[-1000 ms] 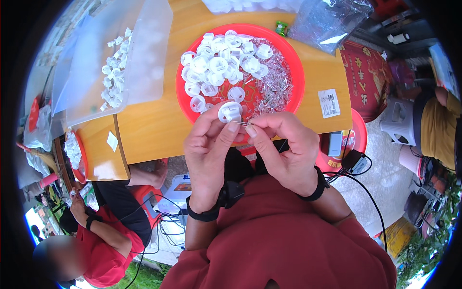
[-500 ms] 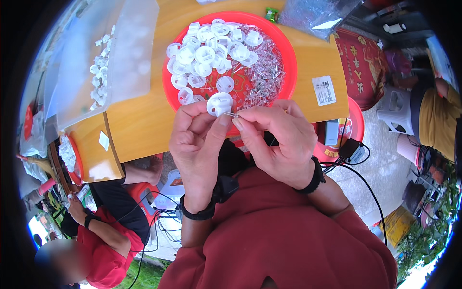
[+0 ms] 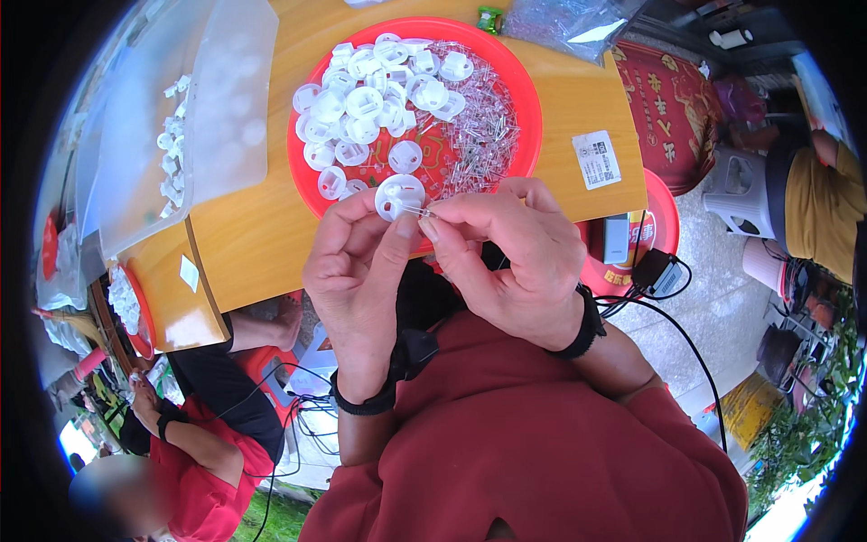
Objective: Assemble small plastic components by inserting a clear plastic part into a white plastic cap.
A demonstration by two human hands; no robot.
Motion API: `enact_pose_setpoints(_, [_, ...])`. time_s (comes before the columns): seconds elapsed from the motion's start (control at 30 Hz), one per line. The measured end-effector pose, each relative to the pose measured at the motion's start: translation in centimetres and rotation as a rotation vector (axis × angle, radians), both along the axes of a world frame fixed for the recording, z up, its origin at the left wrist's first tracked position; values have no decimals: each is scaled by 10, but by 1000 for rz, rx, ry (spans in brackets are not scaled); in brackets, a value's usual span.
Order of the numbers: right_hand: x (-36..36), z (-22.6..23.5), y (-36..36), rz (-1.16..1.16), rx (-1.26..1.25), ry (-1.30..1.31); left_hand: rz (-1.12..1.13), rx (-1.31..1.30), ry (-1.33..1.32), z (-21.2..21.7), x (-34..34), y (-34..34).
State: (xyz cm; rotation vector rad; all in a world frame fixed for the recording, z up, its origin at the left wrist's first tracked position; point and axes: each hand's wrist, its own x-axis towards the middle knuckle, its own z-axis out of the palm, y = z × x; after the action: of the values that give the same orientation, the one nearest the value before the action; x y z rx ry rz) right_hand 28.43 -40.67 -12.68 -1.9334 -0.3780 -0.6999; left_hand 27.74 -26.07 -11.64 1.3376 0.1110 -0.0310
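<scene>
My left hand (image 3: 357, 280) is closed, pinching a round white plastic piece (image 3: 399, 196) with slots between thumb and fingers. My right hand (image 3: 510, 262) is closed too; its thumb and forefinger grip a small clear piece with thin prongs (image 3: 417, 210). The prongs point at the lower right edge of the white piece; whether they enter it cannot be made out. Just beyond my hands lies a red round tray (image 3: 303, 176). It bears a heap of similar white round pieces (image 3: 364, 103) on its left and many thin clear pronged pieces (image 3: 483, 135) on its right.
A translucent bin (image 3: 230, 135) with white parts stands at the left of the wooden table (image 3: 244, 248). A white label (image 3: 596, 160) and a clear plastic bag (image 3: 569, 27) lie on the right side. Black cables (image 3: 691, 348) hang at right. A co-worker in red (image 3: 212, 488) sits lower left.
The whole scene has shifted slightly left in the picture. Both hands keep the white piece and the clear pronged piece close together, with little change in grip.
</scene>
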Motion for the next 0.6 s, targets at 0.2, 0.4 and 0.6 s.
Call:
enact_pose_setpoints(0.2, [-1,1,-2,21,-10,26,-19,7,5,-1,0,1])
enact_pose_setpoints(0.4, [-1,2,-2,19,-7,35,-12,37,25,-1,0,2])
enact_pose_setpoints(0.6, [-1,1,-2,25,-6,42,-20,45,16,-1,0,2])
